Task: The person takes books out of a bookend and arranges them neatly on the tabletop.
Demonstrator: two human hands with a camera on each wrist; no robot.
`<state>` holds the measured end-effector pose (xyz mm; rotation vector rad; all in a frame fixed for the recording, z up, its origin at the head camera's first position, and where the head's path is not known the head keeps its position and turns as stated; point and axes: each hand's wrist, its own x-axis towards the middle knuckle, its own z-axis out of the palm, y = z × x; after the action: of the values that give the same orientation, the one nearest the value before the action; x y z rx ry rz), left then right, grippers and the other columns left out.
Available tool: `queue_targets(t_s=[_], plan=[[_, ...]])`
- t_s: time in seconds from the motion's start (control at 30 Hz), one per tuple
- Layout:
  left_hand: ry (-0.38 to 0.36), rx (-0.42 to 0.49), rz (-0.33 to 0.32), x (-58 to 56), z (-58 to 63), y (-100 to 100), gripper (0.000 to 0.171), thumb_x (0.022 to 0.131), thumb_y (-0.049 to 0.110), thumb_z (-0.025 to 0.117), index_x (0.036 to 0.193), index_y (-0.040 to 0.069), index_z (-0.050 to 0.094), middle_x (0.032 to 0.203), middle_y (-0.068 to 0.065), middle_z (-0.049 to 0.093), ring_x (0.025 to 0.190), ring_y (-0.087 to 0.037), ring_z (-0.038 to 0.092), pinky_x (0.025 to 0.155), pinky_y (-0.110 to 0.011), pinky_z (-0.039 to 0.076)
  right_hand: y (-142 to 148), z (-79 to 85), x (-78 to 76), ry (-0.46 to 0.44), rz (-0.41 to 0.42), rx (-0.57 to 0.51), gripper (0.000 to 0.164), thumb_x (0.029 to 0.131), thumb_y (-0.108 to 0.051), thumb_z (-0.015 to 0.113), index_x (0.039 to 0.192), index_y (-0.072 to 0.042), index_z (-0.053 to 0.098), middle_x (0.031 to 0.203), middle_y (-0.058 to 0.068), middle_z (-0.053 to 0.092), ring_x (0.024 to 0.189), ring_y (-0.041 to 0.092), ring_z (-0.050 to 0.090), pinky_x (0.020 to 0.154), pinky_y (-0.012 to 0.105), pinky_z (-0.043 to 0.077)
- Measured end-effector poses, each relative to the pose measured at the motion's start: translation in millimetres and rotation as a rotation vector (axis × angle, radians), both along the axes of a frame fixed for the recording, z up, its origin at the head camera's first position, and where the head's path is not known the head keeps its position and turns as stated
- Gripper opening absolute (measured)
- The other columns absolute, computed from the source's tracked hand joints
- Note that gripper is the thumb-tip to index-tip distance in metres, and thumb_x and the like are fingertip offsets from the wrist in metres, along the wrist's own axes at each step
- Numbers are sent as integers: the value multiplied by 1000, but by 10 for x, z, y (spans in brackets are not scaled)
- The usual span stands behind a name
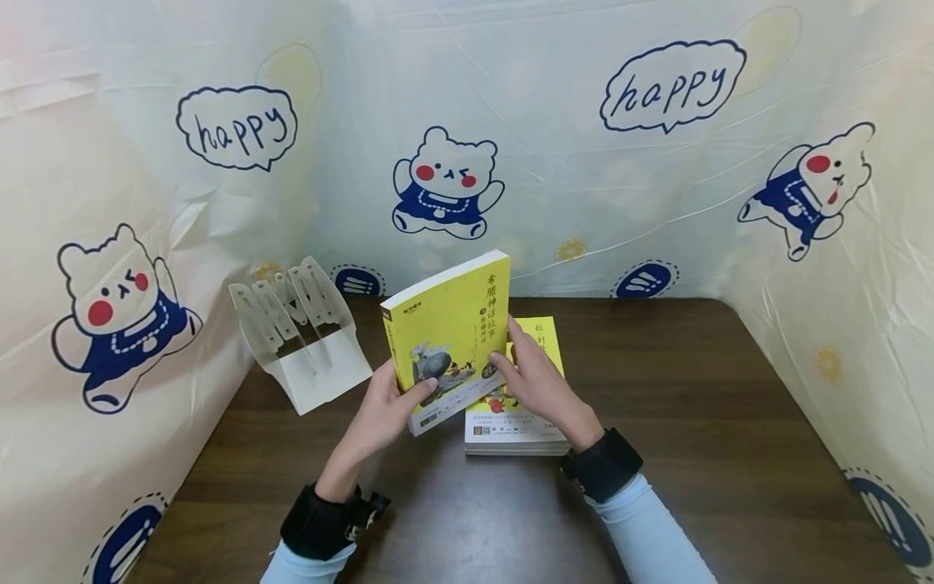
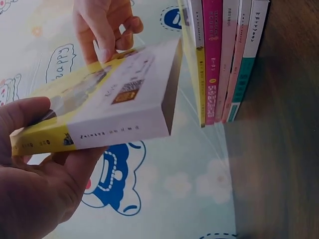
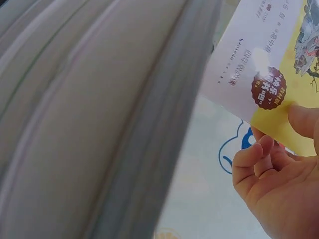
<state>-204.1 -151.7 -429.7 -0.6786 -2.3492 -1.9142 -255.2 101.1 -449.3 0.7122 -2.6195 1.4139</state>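
Note:
A yellow paperback book (image 1: 445,332) with a white lower band is held up and tilted above the table. My left hand (image 1: 383,410) grips its left, spine side, thumb on the front cover; the left wrist view shows the spine between thumb and fingers. At the opposite edge my right hand (image 1: 543,385) pinches the cover, thumb in front and fingers curled behind, as the right wrist view shows. Below and behind it lies a stack of books (image 1: 518,446), a yellow cover on top. In the left wrist view their spines (image 2: 214,69) are pink, white and green.
A white bookend-like stand (image 1: 321,381) with several slotted dividers sits on the table's left. The dark wooden table (image 1: 657,365) is backed by a pale curtain (image 1: 554,203) printed with bears. Black bands are strapped round both wrists.

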Motion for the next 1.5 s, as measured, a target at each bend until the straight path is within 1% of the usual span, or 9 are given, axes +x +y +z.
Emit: queue_targets(t_s=[0.2, 0.43, 0.53, 0.73, 0.97, 1.07, 1.27, 1.4, 1.5], plan=[[-22, 44, -13, -55, -7, -35, 59, 102, -6, 57, 154, 16, 42, 144, -28, 62, 124, -44, 65, 95, -69, 55, 15, -12, 37, -28, -39, -16, 43, 107, -24, 59, 147, -17, 44, 124, 6, 63, 107, 27, 60, 85, 47, 54], [-7, 79, -28, -109, -31, -41, 68, 101, -10, 55, 159, 17, 32, 144, -30, 59, 122, -46, 65, 93, -67, 57, 56, -40, 120, -7, -64, -18, 44, 107, -25, 59, 147, -17, 42, 106, 4, 61, 87, 25, 56, 68, 39, 48], [-2, 88, -8, -125, -31, -25, 71, 100, -10, 56, 160, 18, 29, 143, -29, 59, 121, -45, 66, 92, -65, 58, 78, -46, 162, 12, -71, -14, 44, 108, -25, 58, 148, -16, 42, 97, 6, 57, 81, 25, 53, 64, 37, 44], [10, 110, 53, -144, -47, 25, 65, 99, -8, 60, 155, 13, 35, 139, -27, 64, 117, -40, 70, 91, -59, 61, 100, -45, 189, 55, -97, -20, 43, 107, -25, 59, 146, -14, 44, 94, 6, 53, 83, 24, 51, 64, 37, 41], [-4, 200, 156, -146, -123, 97, 53, 99, -5, 62, 147, 6, 42, 134, -26, 69, 109, -31, 75, 84, -34, 65, 120, -39, 205, 69, -99, -21, 45, 107, -26, 60, 145, -11, 43, 99, 7, 54, 87, 24, 52, 68, 39, 43], [-23, 223, 151, -157, -150, 128, 53, 100, -5, 60, 148, 7, 41, 136, -26, 68, 109, -30, 75, 84, -33, 65, 139, -34, 217, 60, -100, -25, 48, 107, -26, 60, 148, -10, 41, 104, 7, 57, 90, 24, 54, 71, 40, 46], [-70, 204, 111, -158, -160, 195, 52, 105, -2, 54, 150, 13, 33, 139, -21, 63, 115, -35, 71, 86, -36, 64, 170, -36, 246, 27, -89, -35, 59, 108, -22, 57, 159, -11, 31, 118, 9, 65, 98, 25, 60, 79, 44, 51], [-100, 208, 110, -153, -159, 233, 54, 106, 0, 51, 150, 17, 24, 143, -18, 56, 113, -36, 71, 85, -35, 64, 184, -29, 288, -8, -100, -48, 66, 108, -23, 57, 163, -9, 25, 125, 12, 66, 103, 26, 62, 85, 45, 54], [-100, 221, 119, -165, -175, 265, 60, 106, -1, 50, 149, 22, 15, 148, -14, 50, 109, -36, 72, 82, -33, 65, 199, -31, 310, -14, -111, -61, 66, 108, -22, 57, 164, -10, 25, 128, 14, 64, 103, 26, 62, 84, 46, 55]])
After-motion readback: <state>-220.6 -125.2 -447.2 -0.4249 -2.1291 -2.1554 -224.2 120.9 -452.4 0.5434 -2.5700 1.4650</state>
